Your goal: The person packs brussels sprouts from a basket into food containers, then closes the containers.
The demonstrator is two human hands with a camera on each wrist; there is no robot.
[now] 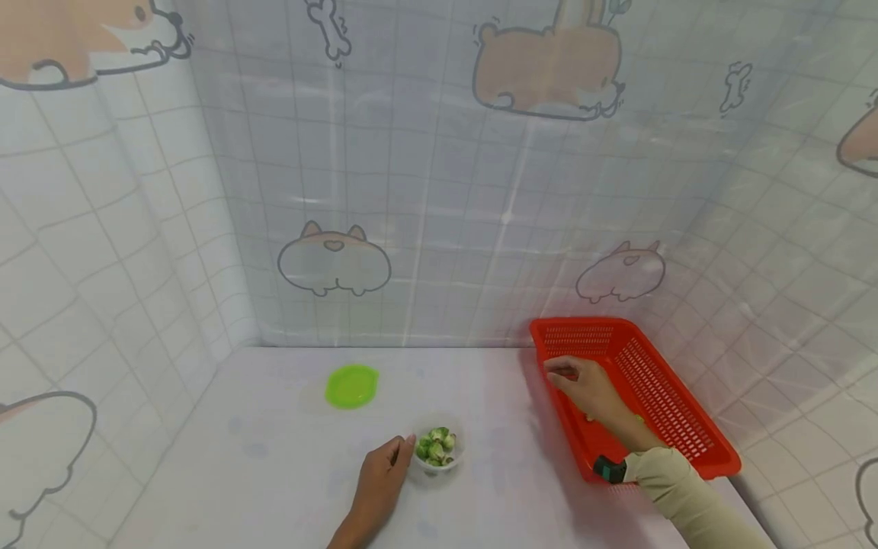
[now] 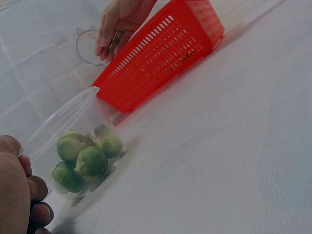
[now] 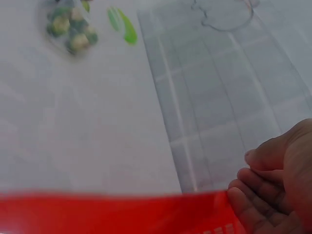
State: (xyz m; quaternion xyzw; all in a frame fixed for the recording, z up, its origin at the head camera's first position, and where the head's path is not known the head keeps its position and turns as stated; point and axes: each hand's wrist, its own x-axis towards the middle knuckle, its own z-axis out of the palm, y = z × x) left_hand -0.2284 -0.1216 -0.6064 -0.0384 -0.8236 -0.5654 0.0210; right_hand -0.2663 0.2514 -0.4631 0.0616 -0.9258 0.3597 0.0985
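Observation:
A small clear plastic bowl (image 1: pixel 430 467) stands on the white tabletop with several Brussels sprouts (image 1: pixel 437 445) inside. My left hand (image 1: pixel 382 476) holds it by the left side of its rim, fingers curled, as the left wrist view also shows the bowl (image 2: pixel 58 113). Over the left side of a red slotted basket (image 1: pixel 693 389) hovers my right hand (image 1: pixel 583 385), its fingers loosely bent. Nothing shows between those fingers in the right wrist view, where the hand (image 3: pixel 273 185) is beside the basket's rim (image 3: pixel 146 207). Small green-yellow pieces (image 1: pixel 639 418) show inside the basket, partly hidden by the forearm.
A bright green round lid (image 1: pixel 351 386) with a small tab lies flat behind and left of the bowl. Sheeting (image 1: pixel 425 191) with a grid and cartoon dogs walls the tabletop at the back and both sides. The basket stands close to the right-hand wall.

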